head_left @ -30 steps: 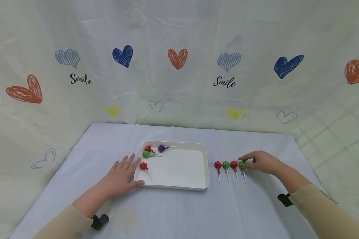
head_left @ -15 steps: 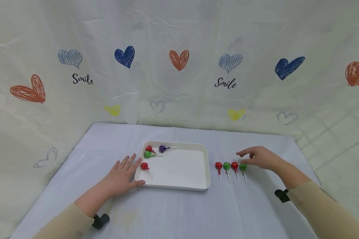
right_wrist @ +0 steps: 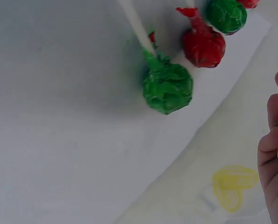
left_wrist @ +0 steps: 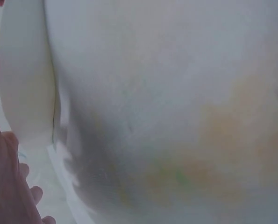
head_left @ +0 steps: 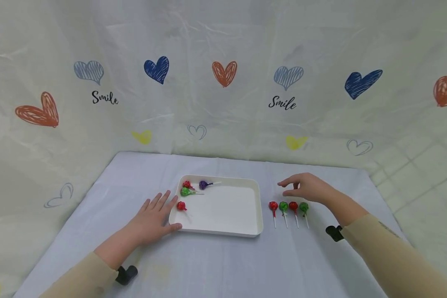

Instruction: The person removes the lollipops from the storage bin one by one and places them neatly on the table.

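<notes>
The left hand (head_left: pixel 152 219) is laid, fingers spread, against the nine o'clock end of a tray (head_left: pixel 223 211). The right hand (head_left: pixel 308 188) is held at one o'clock of a row of lollipops (head_left: pixel 283 207), its thumb and index finger bent and parted. In that row, at the tray's three o'clock, two red and two green are counted; between nine and eleven o'clock inside the tray, two red, one green, one purple. Round heads are wrapped in crinkled, shiny film. The tray is shallow, smooth, round-cornered; the worktop (head_left: pixel 223 265) is draped in pale cloth.

Free room over middle of tray (head_left: pixel 223 207); lollipops (head_left: pixel 293 206) block low path rightward.
</notes>
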`<state>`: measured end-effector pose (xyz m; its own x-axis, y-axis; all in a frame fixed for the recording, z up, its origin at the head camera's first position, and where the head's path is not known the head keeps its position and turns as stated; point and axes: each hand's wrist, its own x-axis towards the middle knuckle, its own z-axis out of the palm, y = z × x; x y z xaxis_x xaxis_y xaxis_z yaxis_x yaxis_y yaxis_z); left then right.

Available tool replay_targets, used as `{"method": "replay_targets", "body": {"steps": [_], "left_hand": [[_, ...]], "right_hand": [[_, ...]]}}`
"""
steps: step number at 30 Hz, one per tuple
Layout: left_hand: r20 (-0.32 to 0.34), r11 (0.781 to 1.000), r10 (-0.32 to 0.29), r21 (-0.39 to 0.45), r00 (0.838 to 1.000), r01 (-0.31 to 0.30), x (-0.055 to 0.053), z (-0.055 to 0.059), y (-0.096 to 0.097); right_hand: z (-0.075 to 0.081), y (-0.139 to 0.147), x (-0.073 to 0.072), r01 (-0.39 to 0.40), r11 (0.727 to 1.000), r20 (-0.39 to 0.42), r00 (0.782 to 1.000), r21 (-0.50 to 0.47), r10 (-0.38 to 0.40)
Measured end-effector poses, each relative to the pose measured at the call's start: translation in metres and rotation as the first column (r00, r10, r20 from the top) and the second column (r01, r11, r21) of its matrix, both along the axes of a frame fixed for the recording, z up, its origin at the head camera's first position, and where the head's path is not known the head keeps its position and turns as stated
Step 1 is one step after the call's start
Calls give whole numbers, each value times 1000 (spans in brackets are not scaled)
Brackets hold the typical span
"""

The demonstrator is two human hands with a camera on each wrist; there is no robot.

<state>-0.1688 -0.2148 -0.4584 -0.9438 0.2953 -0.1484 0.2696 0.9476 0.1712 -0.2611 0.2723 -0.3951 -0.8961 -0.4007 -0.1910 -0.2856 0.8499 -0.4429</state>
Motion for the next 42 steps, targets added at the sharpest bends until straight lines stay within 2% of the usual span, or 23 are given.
{"method": "replay_targets", "body": {"steps": [6, 18, 23, 29, 36, 42], "left_hand": [[-28, 1000, -10, -11, 1000, 10, 0, 1, 0], [-83, 999, -36, -24, 996, 34, 2, -3, -6], [-83, 999, -32, -29, 996, 30, 0, -8, -7], [-69, 1000, -24, -19, 997, 23, -1, -9, -5], [-52, 1000, -22, -12, 998, 22, -2, -7, -5], [-49, 1000, -22, -20, 999, 21, -2, -7, -3]], "right_hand": [[3, -28, -6, -31, 999, 9, 999, -32, 31], [9, -89, -27, -182, 983, -21, 983, -9, 182], [8, -111, -36, -166, 986, 7, 986, -20, 166], [5, -137, -45, -186, 982, -25, 982, 35, 187], [2, -169, -55, -256, 963, -59, 964, 80, 261], [-2, -199, -58, -290, 944, -68, 951, 159, 303]]}}
